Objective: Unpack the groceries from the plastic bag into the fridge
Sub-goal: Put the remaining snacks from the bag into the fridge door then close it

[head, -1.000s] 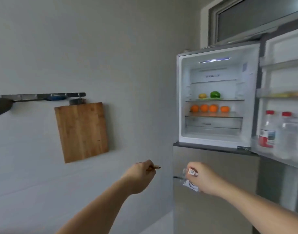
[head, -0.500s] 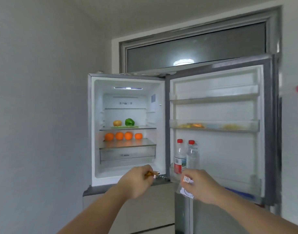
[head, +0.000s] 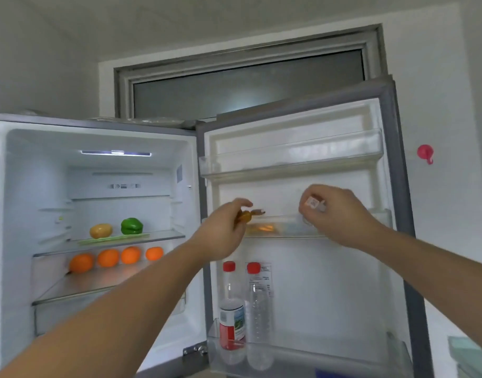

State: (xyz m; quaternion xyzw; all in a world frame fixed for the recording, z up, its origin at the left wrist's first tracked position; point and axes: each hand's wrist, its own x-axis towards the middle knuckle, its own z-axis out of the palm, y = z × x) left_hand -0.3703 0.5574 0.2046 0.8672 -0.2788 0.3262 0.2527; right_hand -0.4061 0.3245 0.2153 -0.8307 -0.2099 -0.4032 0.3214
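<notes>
i've got two small groceries in hand, both up at the middle door shelf (head: 289, 233). my left hand (head: 223, 230) has its fingers curled round a small brown-orange item (head: 248, 215) — too blurred to name — held just at the shelf's left end, about level with its rim. my right hand (head: 335, 211) pinches a small white packet (head: 312, 201) with a printed label, held over the same shelf further right, not yet let go.

that shelf already holds something orange and yellowish (head: 264, 228) behind its clear front, though i can't tell what. below it, in the bottom door bin (head: 329, 356), stand two red-capped bottles (head: 245, 309) side by side, one with a red-and-white label, one clear. the top door shelf (head: 291, 162) looks bare from here.

inside the fridge (head: 98, 268) proper, a green pepper (head: 131, 226) and a yellowish round vegetable (head: 101, 231) sit on the upper glass shelf, with a long green stalk lying in front of them, and four oranges (head: 117, 258) line the shelf beneath.

so my read is we're well into it — produce and drinks are stowed, and these two small items are the step in hand. the plastic bag is out of view, so i can't say how much is left in it.
</notes>
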